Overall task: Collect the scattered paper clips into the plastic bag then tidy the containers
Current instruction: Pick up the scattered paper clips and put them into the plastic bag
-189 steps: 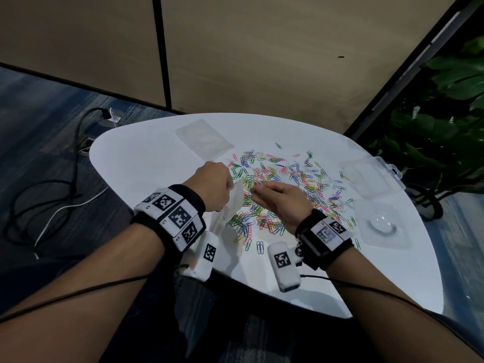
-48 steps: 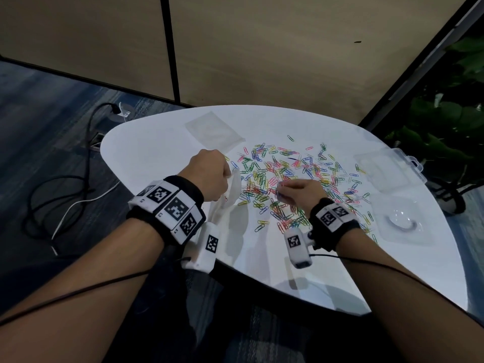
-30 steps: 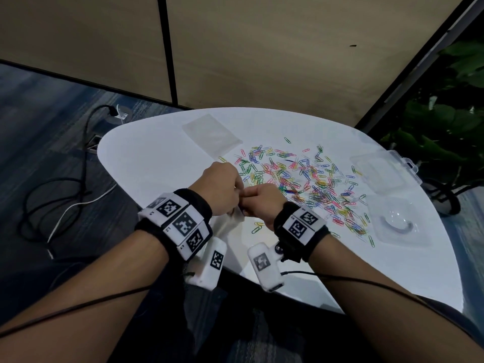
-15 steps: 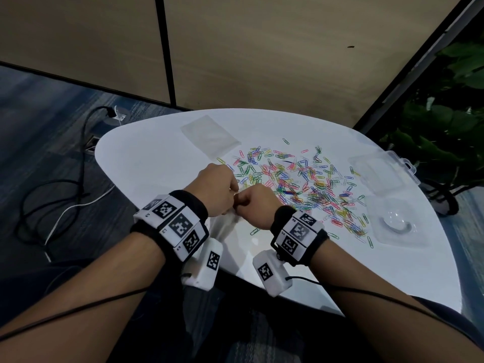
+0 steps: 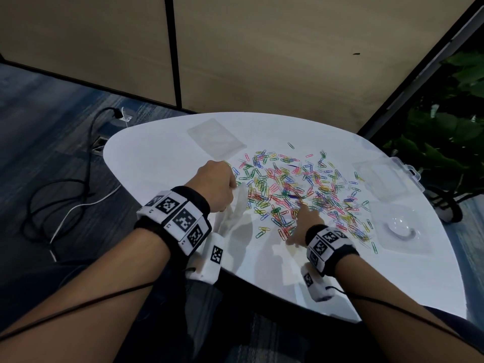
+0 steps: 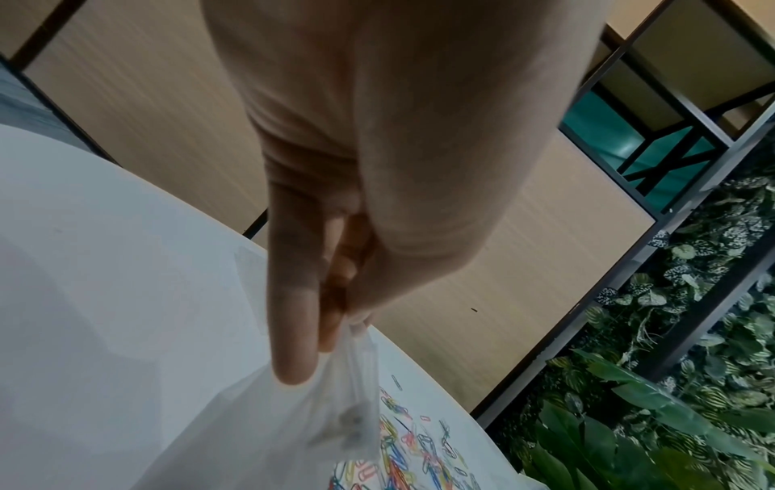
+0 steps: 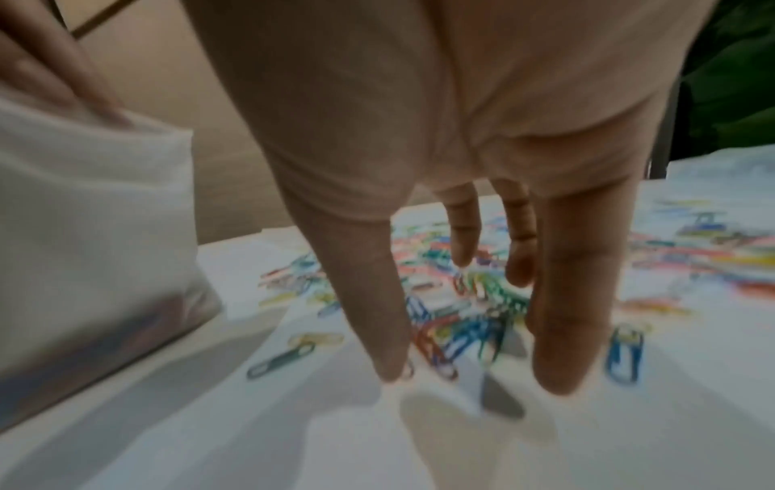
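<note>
Nearest to me, both my forearms reach in over the near rim of the white rounded table (image 5: 167, 153), each wrist wrapped in a black band with black-and-white square markers. My right hand (image 5: 303, 226) hangs low over the near edge of the clip pile with its fingers (image 7: 566, 331) spread and pointing down at the tabletop; from the right wrist view they hold nothing, and the tips sit just at or above the clips, though the blur keeps me from telling whether they touch. My left hand (image 5: 216, 186) is up off the table to the left of the pile, fingers curled, pinching the top edge of the thin translucent plastic bag (image 5: 235, 208). The bag hangs down from that grip, its lower part reaching the tabletop just beside the pile. In the left wrist view the bag's (image 6: 293, 424) mouth edge is gathered between my thumb and fingertips.

Beyond my hands, the scattered multicoloured paper clips (image 5: 301, 187) lie spread across the middle of the table, a few strays at the near edge and one lone clip at the far side. To the right of the pile sits a clear shallow plastic tray with a round hollow (image 5: 400, 229), and behind it a clear plastic hinged box (image 5: 387, 179) near the table's right edge. At the far left of the pile a second flat clear plastic bag (image 5: 216, 138) lies on the table. Past the table are beige wall panels, dark cables on the blue carpet to the left, and green leafy plants to the right.
</note>
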Available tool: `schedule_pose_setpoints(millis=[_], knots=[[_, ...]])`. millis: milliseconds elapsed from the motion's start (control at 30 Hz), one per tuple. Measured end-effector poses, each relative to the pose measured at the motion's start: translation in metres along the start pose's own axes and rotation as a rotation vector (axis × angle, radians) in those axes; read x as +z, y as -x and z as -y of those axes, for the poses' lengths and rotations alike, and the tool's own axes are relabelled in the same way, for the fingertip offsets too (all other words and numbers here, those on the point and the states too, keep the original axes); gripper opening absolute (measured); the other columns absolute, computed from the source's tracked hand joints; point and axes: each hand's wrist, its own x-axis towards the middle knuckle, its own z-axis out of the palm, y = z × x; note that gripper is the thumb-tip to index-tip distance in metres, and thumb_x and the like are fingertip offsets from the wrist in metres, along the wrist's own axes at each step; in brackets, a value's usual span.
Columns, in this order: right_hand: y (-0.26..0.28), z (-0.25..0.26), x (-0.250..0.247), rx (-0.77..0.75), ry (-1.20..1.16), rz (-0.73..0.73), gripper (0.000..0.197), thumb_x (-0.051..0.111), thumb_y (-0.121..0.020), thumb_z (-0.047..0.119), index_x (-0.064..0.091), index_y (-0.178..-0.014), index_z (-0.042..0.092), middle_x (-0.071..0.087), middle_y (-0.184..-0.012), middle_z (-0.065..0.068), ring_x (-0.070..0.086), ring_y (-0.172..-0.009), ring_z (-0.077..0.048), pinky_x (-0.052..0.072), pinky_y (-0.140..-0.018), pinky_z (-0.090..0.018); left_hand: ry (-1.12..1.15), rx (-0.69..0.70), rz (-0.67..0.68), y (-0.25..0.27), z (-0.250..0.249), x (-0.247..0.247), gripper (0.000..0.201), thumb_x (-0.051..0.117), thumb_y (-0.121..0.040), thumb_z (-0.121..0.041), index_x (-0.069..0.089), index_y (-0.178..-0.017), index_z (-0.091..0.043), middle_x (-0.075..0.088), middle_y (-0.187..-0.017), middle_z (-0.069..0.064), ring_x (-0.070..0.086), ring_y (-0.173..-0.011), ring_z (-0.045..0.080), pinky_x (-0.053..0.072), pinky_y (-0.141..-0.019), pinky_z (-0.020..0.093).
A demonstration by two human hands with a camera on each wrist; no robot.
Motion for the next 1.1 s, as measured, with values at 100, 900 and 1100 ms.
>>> schedule_pose_setpoints(millis=[100,900,1100], knots=[[-0.009,0.01,0.022,-0.08,-0.051,-0.111,0.082,0.073,-0.078,0.009,0.026,-0.145,0.016,0.026,-0.146,-0.019,0.055,-0.118,-0.036,0.054,-0.088,-0.038,-0.018,0.003,0.001,0.0,0.002,-0.001,0.034,0.051,-0.091,0.003,0.07,-0.116,-0.008,0.059,-0.071,0.0,0.076,-0.075,0.024,0.062,-0.077,0.033],[0.019,0.022,-0.043,-0.333,-1.493,0.082,0.019,0.073,-0.083,0.003,0.071,-0.099,-0.007,0.073,-0.097,-0.02,0.073,-0.08,-0.023,0.061,-0.077,-0.029,-0.028,0.011,-0.014,-0.004,0.003,0.003,0.031,0.05,-0.092,0.0,0.071,-0.113,-0.01,0.064,-0.087,0.004,0.075,-0.072,0.024,0.062,-0.077,0.035],[0.058,0.057,-0.037,-0.477,-1.432,0.217,0.011,0.067,-0.087,-0.001,0.069,-0.093,-0.01,0.071,-0.081,-0.014,0.07,-0.071,-0.02,0.06,-0.074,-0.026,-0.02,0.052,-0.015,-0.005,0.001,0.008,0.025,0.049,-0.092,-0.003,0.074,-0.092,-0.008,0.067,-0.067,0.001,0.075,-0.061,0.019,0.061,-0.07,0.029]])
